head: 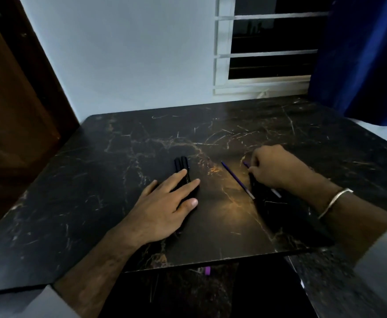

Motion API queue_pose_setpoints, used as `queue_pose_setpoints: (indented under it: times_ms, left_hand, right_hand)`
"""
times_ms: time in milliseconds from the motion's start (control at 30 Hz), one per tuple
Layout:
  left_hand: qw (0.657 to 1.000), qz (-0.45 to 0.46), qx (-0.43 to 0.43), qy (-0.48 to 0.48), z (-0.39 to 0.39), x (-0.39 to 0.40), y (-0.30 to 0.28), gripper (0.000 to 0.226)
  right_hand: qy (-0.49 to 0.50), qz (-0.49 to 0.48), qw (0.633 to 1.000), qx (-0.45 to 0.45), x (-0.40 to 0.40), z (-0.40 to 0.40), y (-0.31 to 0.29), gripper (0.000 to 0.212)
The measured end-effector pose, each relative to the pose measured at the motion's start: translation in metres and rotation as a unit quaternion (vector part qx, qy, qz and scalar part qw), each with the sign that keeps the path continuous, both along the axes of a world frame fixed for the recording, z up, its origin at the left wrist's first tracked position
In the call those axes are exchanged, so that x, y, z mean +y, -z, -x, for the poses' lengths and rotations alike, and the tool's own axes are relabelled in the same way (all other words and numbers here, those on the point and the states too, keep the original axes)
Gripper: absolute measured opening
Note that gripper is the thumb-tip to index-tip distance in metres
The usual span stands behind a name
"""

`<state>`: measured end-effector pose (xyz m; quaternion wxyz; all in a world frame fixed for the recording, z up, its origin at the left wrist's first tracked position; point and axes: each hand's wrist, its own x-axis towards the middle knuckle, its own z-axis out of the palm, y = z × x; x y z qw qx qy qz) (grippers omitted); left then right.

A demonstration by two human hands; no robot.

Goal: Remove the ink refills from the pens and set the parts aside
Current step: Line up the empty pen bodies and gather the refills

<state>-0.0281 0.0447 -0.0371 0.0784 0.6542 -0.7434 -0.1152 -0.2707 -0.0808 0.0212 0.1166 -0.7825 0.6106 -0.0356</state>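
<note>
A few black pens [181, 164] lie side by side in the middle of the dark marble table [119, 143]. My left hand [165, 206] rests flat on their near ends, fingers spread. One thin blue ink refill [237, 179] lies loose on the table, slanting from far left to near right. My right hand [271, 167] is curled over a second blue refill [246, 164], whose tip sticks out past my fingers and whose white end [276, 193] shows below my palm. Dark pen parts [256, 189] under that hand are hard to make out.
The table stands against a pale wall with a barred window [270, 44] and a blue curtain [362, 60] at the right. A brown wooden door [11, 106] is at the left. A silver bangle [333, 201] is on my right wrist. A small purple item [207, 270] lies below the table edge.
</note>
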Motion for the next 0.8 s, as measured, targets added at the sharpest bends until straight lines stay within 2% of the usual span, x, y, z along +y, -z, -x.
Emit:
queue_pose_setpoints:
  times_ms: [133,233,333,467,600,800]
  left_hand:
    - [1.0,0.003,0.002,-0.003,0.003,0.001,0.0,0.056]
    - [1.0,-0.003,-0.005,0.005,0.001,0.003,-0.001,0.055]
    - [1.0,0.002,-0.013,-0.001,0.004,-0.001,0.0,0.055]
    - [1.0,0.014,-0.013,-0.009,0.015,-0.007,0.001,0.057]
    - [0.999,0.029,-0.013,-0.009,0.015,-0.006,0.003,0.057]
    - [0.999,0.034,-0.007,-0.004,0.014,-0.009,0.003,0.059]
  right_hand:
    - [-0.014,0.018,0.997,-0.07,0.003,-0.03,0.002,0.017]
    - [-0.025,-0.022,0.994,-0.105,0.007,-0.035,0.001,0.018]
    - [-0.039,-0.063,0.993,-0.092,0.021,-0.044,0.005,0.021]
    - [-0.02,-0.023,0.995,-0.093,0.027,-0.063,0.005,0.026]
    - [0.002,-0.028,0.992,-0.127,0.026,-0.067,0.004,0.029]
    - [0.021,-0.011,0.99,-0.14,0.028,-0.069,0.006,0.024]
